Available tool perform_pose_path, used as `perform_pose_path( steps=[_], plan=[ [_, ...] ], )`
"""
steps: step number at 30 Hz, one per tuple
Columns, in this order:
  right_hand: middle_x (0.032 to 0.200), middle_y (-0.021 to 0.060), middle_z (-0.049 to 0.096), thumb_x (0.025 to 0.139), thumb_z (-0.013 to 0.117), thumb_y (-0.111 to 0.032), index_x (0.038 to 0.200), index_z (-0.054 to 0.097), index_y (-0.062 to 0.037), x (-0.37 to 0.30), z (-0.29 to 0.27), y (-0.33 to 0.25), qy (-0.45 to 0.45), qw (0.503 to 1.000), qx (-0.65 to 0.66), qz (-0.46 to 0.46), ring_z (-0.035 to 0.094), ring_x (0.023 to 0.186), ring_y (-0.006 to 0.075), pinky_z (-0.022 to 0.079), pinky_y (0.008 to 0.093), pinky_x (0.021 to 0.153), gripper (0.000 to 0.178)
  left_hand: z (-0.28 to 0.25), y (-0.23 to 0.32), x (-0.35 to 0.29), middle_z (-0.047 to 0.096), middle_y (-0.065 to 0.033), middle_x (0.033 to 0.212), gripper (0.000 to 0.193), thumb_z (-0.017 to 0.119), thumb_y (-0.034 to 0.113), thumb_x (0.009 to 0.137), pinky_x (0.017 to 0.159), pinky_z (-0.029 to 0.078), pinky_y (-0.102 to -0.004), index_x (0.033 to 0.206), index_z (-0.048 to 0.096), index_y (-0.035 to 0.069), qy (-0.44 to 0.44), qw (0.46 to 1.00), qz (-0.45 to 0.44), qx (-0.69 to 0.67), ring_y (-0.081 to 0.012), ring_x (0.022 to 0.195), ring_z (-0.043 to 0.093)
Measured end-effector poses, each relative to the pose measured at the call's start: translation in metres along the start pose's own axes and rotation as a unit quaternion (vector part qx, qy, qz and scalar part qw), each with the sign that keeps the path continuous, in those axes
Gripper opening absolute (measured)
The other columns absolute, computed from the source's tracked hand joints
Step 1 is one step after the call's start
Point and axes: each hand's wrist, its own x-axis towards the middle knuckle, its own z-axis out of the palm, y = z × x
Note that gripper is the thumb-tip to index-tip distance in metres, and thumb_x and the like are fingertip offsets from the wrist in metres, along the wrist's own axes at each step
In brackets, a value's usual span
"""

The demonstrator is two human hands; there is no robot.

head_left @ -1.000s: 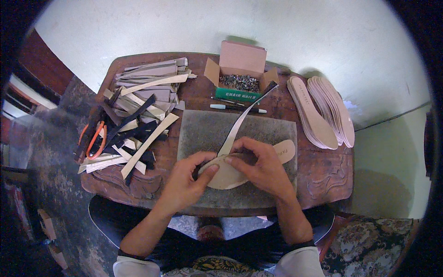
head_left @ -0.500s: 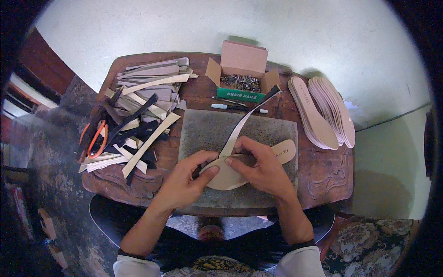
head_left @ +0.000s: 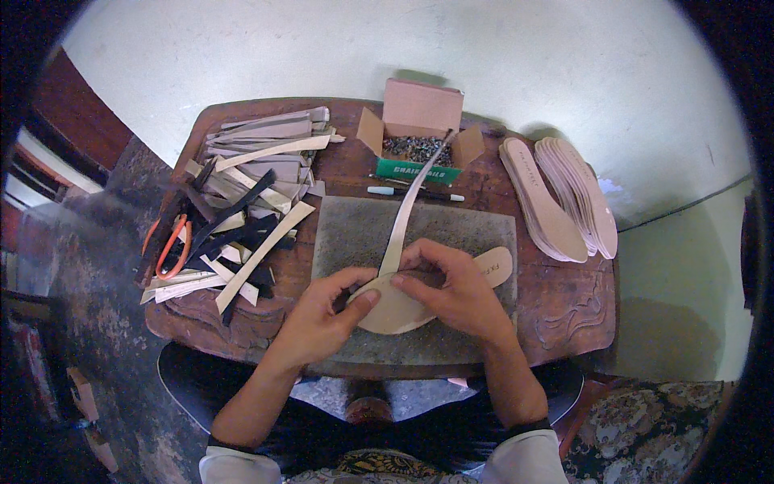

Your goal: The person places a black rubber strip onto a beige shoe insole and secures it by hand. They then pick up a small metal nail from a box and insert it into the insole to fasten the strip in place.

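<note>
A beige insole (head_left: 399, 313) lies slantwise over the grey slab, its heel end pointing to the right. From its far edge rises a long pale strap (head_left: 405, 219) with a dark edge, curving upward until its tip overlaps the nail box. My left hand (head_left: 329, 313) is closed on the insole's front end, thumb on top and fingers at the far edge. My right hand (head_left: 458, 294) pinches the insole and the strap's base, its thumb on the insole's face beside the joint. The fingertips beneath the insole are hidden.
Behind the slab (head_left: 339, 234) are pens (head_left: 415, 194) and an open green box (head_left: 415, 171) of small nails. On the left lie piled strips (head_left: 266, 226) and orange-handled pliers (head_left: 173, 246). Stacked insoles (head_left: 544, 202) stand at the right, near the wall.
The strap's free end has swung left and now overlaps the nail box. Both hands keep almost the same grip on the insole. The view has shifted slightly.
</note>
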Motion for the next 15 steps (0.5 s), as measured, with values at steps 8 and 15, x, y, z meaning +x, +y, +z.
perform_pose_path(
  steps=[8, 15],
  plan=[
    [0.089, 0.0102, 0.069, 0.084, 0.070, -0.015, 0.098, 0.064, -0.0016, 0.002, 0.001, -0.012, -0.006, 0.999, 0.028, 0.027, 0.067, 0.087, 0.0186, 0.051, 0.0334, 0.078, 0.020, -0.005, -0.006, 0.003, 0.066, -0.0046, 0.104, 0.028, 0.059, 0.012, 0.097, 0.084, 0.047, -0.0249, 0.122, 0.059, -0.001, -0.023, 0.998, 0.040, -0.033, -0.0106, 0.096, 0.059],
    [0.090, 0.0053, 0.069, 0.087, 0.071, -0.013, 0.103, 0.068, -0.0030, 0.011, -0.016, -0.016, 0.025, 0.997, -0.064, 0.038, 0.063, 0.084, 0.0127, 0.050, 0.0282, 0.076, 0.019, -0.004, 0.000, -0.002, 0.069, -0.0045, 0.099, 0.028, 0.065, 0.018, 0.094, 0.081, 0.050, -0.0270, 0.115, 0.064, -0.001, 0.050, 0.997, -0.055, 0.022, -0.0101, 0.090, 0.062]
  ],
)
